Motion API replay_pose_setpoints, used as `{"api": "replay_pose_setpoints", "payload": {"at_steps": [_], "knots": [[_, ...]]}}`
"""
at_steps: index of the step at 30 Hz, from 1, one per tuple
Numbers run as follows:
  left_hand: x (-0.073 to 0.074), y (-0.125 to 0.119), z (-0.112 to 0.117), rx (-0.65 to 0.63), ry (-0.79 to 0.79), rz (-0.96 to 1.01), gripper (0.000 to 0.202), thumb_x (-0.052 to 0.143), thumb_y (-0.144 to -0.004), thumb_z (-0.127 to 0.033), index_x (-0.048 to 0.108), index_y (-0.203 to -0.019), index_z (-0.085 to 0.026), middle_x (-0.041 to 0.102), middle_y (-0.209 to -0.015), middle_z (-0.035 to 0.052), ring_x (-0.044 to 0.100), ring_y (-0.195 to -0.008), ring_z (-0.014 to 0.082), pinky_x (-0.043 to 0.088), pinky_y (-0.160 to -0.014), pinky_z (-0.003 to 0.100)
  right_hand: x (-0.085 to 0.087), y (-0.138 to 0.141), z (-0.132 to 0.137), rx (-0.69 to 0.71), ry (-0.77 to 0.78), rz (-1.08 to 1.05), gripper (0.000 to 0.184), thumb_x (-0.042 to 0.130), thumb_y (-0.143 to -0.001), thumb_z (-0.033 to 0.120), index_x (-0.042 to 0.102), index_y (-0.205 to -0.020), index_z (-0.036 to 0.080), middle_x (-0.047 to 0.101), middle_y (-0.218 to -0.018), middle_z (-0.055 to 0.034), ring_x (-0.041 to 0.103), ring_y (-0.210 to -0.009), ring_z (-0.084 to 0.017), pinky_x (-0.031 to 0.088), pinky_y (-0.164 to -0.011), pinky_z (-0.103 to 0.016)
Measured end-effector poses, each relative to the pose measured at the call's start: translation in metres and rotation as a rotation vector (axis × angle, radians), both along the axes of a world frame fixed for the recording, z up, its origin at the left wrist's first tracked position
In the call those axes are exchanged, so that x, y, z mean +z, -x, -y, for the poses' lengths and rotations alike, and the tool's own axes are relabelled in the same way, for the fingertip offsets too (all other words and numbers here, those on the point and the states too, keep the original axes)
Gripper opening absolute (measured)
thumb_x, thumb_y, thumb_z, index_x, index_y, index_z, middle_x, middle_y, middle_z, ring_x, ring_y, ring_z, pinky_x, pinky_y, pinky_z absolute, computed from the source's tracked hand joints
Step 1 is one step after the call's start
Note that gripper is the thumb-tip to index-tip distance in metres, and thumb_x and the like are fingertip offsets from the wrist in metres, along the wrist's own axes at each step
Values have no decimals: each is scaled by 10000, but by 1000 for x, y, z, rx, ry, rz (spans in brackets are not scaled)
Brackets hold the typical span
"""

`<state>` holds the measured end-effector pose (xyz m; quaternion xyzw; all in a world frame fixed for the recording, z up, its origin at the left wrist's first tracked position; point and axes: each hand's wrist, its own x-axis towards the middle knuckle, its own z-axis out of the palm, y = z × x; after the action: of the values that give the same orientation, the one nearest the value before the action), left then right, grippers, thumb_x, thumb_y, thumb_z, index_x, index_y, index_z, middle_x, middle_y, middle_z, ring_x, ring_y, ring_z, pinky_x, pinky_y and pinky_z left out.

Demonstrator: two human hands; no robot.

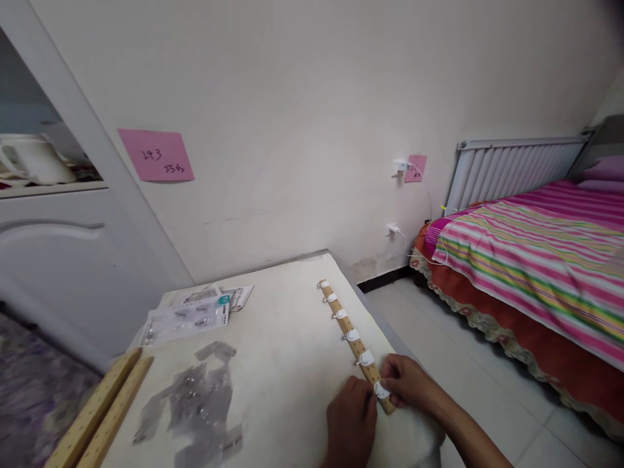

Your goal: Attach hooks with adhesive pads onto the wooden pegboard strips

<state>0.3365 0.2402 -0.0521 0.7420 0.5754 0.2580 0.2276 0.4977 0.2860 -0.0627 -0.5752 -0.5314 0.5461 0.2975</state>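
Note:
A narrow wooden strip [345, 322] with dark holes lies lengthwise on the right side of the table. Several white hooks [351, 335] sit in a row along it, each with a small metal-looking end jutting out to the left. At the strip's near end, the fingers of my right hand [407, 383] pinch the nearest white hook [381, 390] from the right. My left hand [351, 419] is just left of that hook, against the strip's edge. Its fingers are curled closed, and whatever they hold is hidden.
Blister packs [195, 318] lie at the table's back left. Nearer, clear plastic bags [205, 396] hold small shiny parts. Two more wooden strips [104, 413] rest along the left edge. A wall stands behind the table [277, 338], and a bed [526, 253] is to the right.

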Motion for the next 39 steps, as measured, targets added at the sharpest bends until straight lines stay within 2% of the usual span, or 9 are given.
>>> {"api": "replay_pose_setpoints", "payload": {"at_steps": [18,29,39], "knots": [[-3,-2,-3,-31,-28,-6,161,430,-838,-230,589,-813,-235,616,-849,-3,577,-786,140,407,-702,248,2,-1,0,12,99,11,124,553,-646,179,436,-671,212,525,-387,91,516,-353,-93,374,-344,-165],[-2,-3,-2,-37,-15,-16,179,422,-833,-231,601,-818,-230,623,-848,12,586,-778,151,413,-693,252,-2,-5,-4,16,146,6,187,618,-626,238,439,-669,208,574,-460,73,566,-409,-105,429,-373,-182],[-5,-2,-2,-32,-13,-22,172,420,-830,-222,591,-826,-232,619,-860,7,582,-784,146,408,-700,249,-3,-2,-5,31,143,3,190,603,-619,203,427,-689,209,556,-442,86,534,-358,-94,397,-338,-167]]}}
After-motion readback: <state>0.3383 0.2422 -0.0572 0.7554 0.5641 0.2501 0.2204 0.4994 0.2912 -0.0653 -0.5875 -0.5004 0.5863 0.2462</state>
